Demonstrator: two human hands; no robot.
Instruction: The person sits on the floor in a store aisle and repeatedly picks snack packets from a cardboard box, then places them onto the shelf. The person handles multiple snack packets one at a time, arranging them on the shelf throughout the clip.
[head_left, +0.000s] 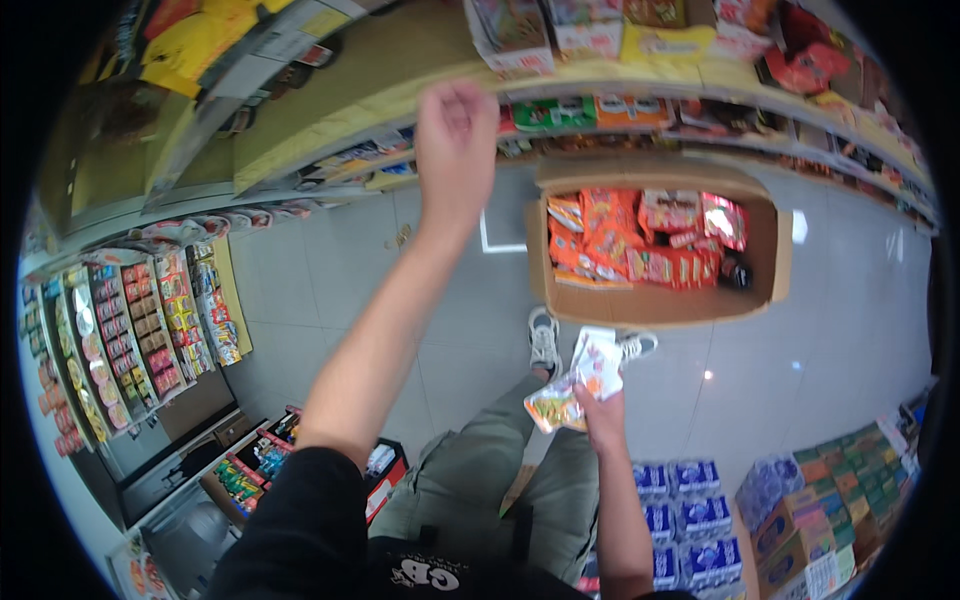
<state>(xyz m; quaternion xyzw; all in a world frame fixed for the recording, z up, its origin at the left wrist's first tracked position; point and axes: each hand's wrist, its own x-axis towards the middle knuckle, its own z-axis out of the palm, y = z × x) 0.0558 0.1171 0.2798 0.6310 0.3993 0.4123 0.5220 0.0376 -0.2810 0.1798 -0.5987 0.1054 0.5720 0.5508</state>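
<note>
My left hand (457, 124) is stretched out over the front edge of a shelf (360, 112). Its fingers look curled in, blurred, and I see nothing in them. Held low in front of my legs, my right hand (601, 417) grips several flat snack packets (556, 401), fanned out, with white backs and one shiny printed front. Beyond my shoes, an open cardboard box (660, 309) stands on the floor. Orange and red snack bags (611, 217) lie inside, with a dark round-ended item (735, 271) at its right end.
Display boxes (510, 34) stand on the upper shelf ahead, above lower stocked tiers. At left is a rack of packaged goods (142, 330). Shrink-wrapped blue packs (701, 517) and stacked cartons (795, 532) stand at lower right. Grey floor tiles (330, 285) surround the box.
</note>
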